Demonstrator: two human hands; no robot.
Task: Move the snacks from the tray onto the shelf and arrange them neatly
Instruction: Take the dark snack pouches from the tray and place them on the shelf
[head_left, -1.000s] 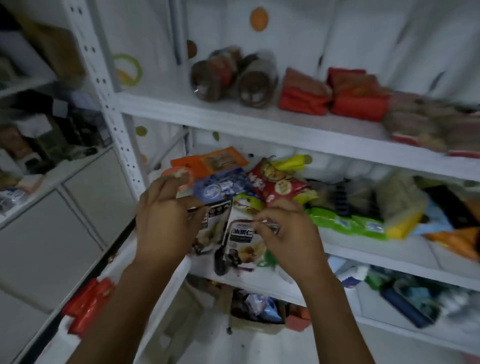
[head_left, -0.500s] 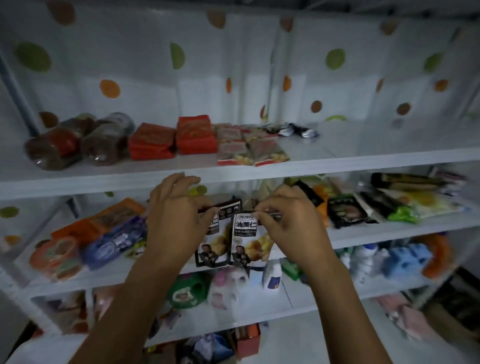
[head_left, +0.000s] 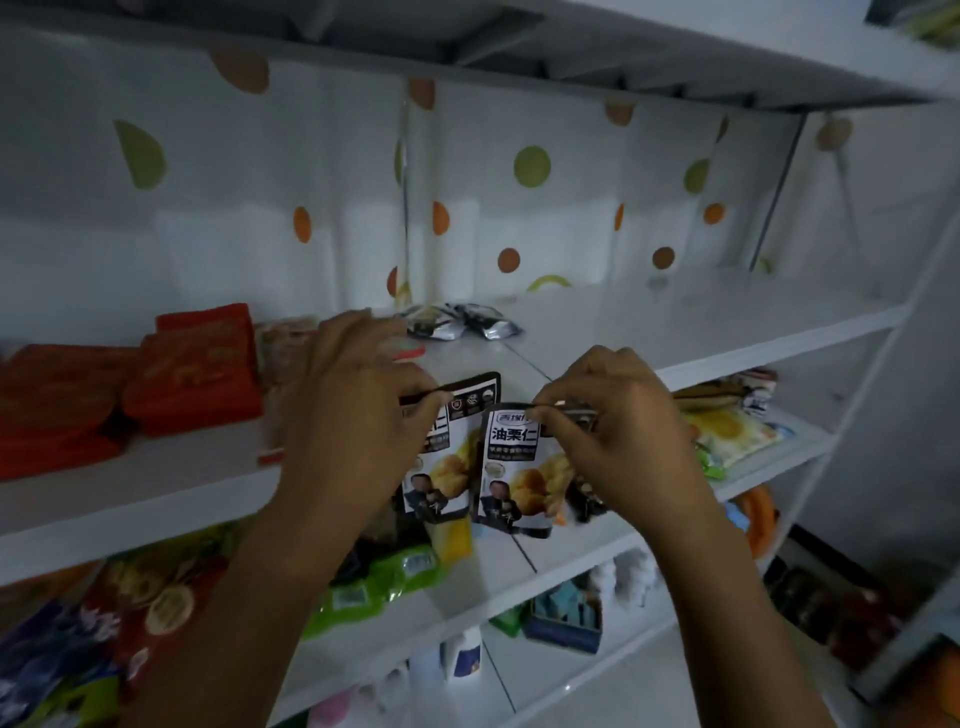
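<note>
White shelf (head_left: 701, 332) unit filling the view, several tiers, backed by a white sheet with green, orange and brown dots (head_left: 532, 165). Upper tier bare across its right half. At its left end, a stack of red packets (head_left: 192, 371) lying flat, with paler blurred packets just beside them, partly hidden behind the left hand. Further back near the middle of the same tier, a few silver and black sachets (head_left: 460, 321) lying loose. On the tier below, a crowd of mixed snack bags: a green packet (head_left: 382, 579) low at centre, a red patterned bag (head_left: 150, 597) to the left, a pale yellow bag (head_left: 737, 431) at right. Lower still, small white bottles and a blue box, blurred.

In front of the upper tier's front edge, two matching black and white snack pouches held upright side by side, touching or nearly so. Left hand (head_left: 353, 410) pinched closed on the top edge of the left pouch (head_left: 447, 467), thumb and forefinger clamping the seal, remaining fingers curled above. Right hand (head_left: 618, 431) likewise pinched closed on the top edge of the right pouch (head_left: 511, 462), printed front facing the camera. Both forearms rising from the bottom of the view.
</note>
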